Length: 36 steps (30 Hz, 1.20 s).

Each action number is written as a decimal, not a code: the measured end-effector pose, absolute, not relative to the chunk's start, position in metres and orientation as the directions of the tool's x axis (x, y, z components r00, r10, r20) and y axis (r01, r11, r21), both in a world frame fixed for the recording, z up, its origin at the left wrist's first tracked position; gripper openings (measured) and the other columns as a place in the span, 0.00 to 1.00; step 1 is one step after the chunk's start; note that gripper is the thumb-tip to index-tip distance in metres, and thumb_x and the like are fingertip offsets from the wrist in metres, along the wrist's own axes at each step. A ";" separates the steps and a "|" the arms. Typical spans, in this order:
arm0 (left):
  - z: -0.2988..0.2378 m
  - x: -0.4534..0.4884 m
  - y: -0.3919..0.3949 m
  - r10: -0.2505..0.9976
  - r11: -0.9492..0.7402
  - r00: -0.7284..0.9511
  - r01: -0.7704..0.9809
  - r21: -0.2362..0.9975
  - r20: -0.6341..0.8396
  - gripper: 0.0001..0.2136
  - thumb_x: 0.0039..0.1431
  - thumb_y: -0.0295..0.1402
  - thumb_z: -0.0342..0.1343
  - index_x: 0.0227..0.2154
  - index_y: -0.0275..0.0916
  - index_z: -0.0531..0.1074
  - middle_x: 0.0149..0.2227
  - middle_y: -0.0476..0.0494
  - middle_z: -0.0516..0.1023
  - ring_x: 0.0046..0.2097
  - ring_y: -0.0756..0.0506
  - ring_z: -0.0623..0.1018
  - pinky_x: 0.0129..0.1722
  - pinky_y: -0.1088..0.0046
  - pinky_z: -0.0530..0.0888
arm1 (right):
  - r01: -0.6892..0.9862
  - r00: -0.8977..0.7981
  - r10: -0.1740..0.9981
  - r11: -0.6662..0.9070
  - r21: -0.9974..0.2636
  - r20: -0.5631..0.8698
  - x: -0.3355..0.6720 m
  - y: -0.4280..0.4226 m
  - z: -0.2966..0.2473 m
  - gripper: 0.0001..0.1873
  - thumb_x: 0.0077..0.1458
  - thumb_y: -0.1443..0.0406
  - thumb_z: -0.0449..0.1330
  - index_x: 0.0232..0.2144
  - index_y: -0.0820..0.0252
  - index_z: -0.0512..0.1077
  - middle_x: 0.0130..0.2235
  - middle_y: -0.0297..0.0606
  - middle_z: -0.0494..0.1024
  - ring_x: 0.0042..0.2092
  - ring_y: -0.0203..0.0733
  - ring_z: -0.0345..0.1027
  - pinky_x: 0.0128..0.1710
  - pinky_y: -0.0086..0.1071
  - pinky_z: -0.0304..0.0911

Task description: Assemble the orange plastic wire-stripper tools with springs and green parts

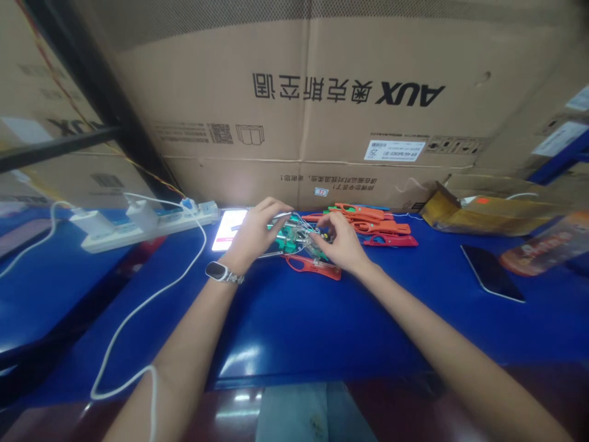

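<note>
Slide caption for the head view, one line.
Left hand and right hand meet over a green wired part on a blue table, orange tools piled just behind.

Both hands meet, palms down, near mid-frame.

The left forearm enters from 7 o'clock and the right forearm from 5 o'clock, both bare and converging toward 12 o'clock. The left hand [257, 230] lies at 9 o'clock of the right hand [341, 244], just beside it. On each hand the fingers are bent and the tips drawn in to a pinch, knuckles up, wrists straight.
</note>
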<state>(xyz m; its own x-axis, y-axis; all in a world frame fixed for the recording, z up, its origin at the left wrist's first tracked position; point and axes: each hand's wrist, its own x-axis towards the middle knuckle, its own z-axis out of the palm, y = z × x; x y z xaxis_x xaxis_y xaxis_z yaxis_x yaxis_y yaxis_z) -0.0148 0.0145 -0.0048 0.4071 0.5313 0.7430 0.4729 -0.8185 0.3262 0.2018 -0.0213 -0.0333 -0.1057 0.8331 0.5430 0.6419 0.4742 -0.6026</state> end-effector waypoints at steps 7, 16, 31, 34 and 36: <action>0.004 -0.005 0.005 0.446 -0.854 0.323 0.433 0.289 0.835 0.07 0.66 0.27 0.56 0.44 0.39 0.76 0.42 0.43 0.77 0.43 0.47 0.78 0.43 0.69 0.76 | 0.546 -0.211 0.820 0.550 -0.632 0.532 0.193 0.007 -0.030 0.12 0.56 0.57 0.64 0.41 0.54 0.77 0.46 0.41 0.78 0.51 0.50 0.69 0.53 0.48 0.61; -0.001 -0.016 0.016 0.512 -0.767 0.190 0.539 0.347 0.838 0.06 0.65 0.28 0.57 0.42 0.39 0.76 0.40 0.43 0.78 0.40 0.47 0.78 0.37 0.71 0.76 | 0.187 -0.252 0.892 0.426 -0.885 0.376 0.188 0.042 -0.023 0.11 0.49 0.61 0.68 0.36 0.59 0.77 0.37 0.37 0.81 0.38 0.41 0.73 0.42 0.38 0.68; -0.003 -0.013 0.016 0.552 -0.735 0.145 0.550 0.397 0.821 0.06 0.66 0.29 0.56 0.43 0.40 0.77 0.40 0.44 0.79 0.40 0.48 0.78 0.37 0.70 0.74 | 0.432 -0.398 0.799 0.597 -0.676 0.452 0.196 0.055 -0.046 0.17 0.48 0.68 0.65 0.44 0.62 0.76 0.49 0.42 0.78 0.51 0.45 0.72 0.55 0.42 0.63; -0.004 -0.014 0.017 0.557 -0.728 0.145 0.558 0.397 0.818 0.06 0.66 0.29 0.56 0.43 0.40 0.77 0.40 0.43 0.79 0.41 0.47 0.78 0.39 0.69 0.75 | 0.403 -0.386 0.799 0.596 -0.695 0.461 0.193 0.051 -0.043 0.12 0.54 0.63 0.64 0.40 0.62 0.77 0.45 0.42 0.80 0.46 0.44 0.73 0.50 0.40 0.66; -0.005 -0.016 0.019 0.561 -0.716 0.133 0.575 0.397 0.817 0.06 0.66 0.30 0.56 0.42 0.40 0.77 0.40 0.43 0.79 0.41 0.47 0.78 0.39 0.69 0.75 | 0.354 -0.387 0.821 0.553 -0.754 0.420 0.195 0.047 -0.040 0.12 0.56 0.59 0.62 0.37 0.62 0.78 0.39 0.40 0.81 0.41 0.43 0.74 0.45 0.38 0.68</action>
<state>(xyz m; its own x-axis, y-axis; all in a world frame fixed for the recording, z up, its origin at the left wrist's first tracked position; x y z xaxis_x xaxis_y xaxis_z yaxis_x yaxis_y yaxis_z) -0.0165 0.0187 -0.0054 0.1333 0.5606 0.8173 0.5746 -0.7156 0.3972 0.1952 0.0473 -0.0400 -0.3872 0.8207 0.4202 0.3540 0.5532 -0.7541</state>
